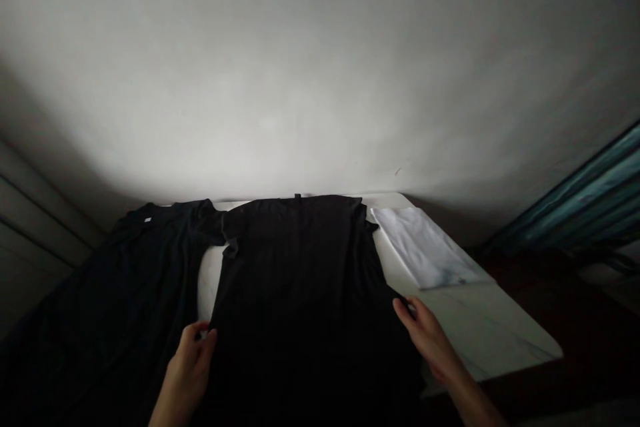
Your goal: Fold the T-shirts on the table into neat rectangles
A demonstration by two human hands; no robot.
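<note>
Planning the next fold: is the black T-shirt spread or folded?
Spread: the black T-shirt lies flat, no fold across it, left hand and right hand at its edges.

L hand [189, 363] & R hand [425, 333] at opposite side edges of black tee [300, 267], lying on marble-look tabletop [490, 327]. 2nd black garment [110, 280] just L of it, white folded cloth [425, 247] to R.

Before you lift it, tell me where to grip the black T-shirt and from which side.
Grip the black T-shirt by its two side edges at the near end, coming from the near side, where the left hand and right hand are: it lies flat on the white table, and those edges are exposed.
</note>
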